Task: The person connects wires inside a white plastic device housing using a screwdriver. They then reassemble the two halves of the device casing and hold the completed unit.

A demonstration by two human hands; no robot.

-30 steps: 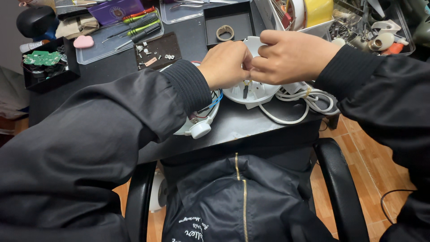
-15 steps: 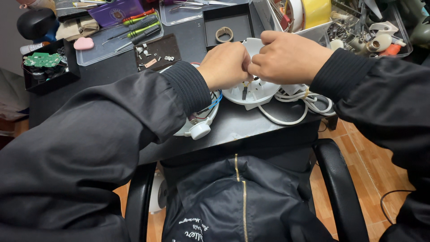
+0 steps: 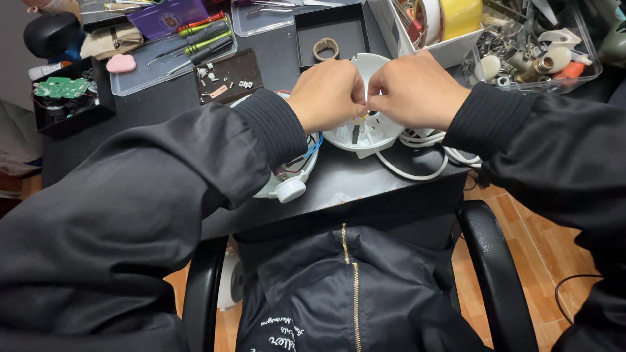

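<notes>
Both hands meet knuckle to knuckle over a round white plastic housing (image 3: 365,130) on the black worktop (image 3: 339,186). The left hand (image 3: 326,94) and the right hand (image 3: 417,88) are curled tight, fingertips pinched together on something small above the housing; what it is cannot be made out. A white cable (image 3: 424,171) loops out below the right hand. Under the left wrist lies another white part with red and blue wires (image 3: 306,153). Beyond the left hand sit screwdrivers (image 3: 195,39) in a clear tray.

Left hand (image 3: 328,93) and right hand (image 3: 417,88) curled, knuckles up, fingertips pinched together, touching; forearms converging.
</notes>
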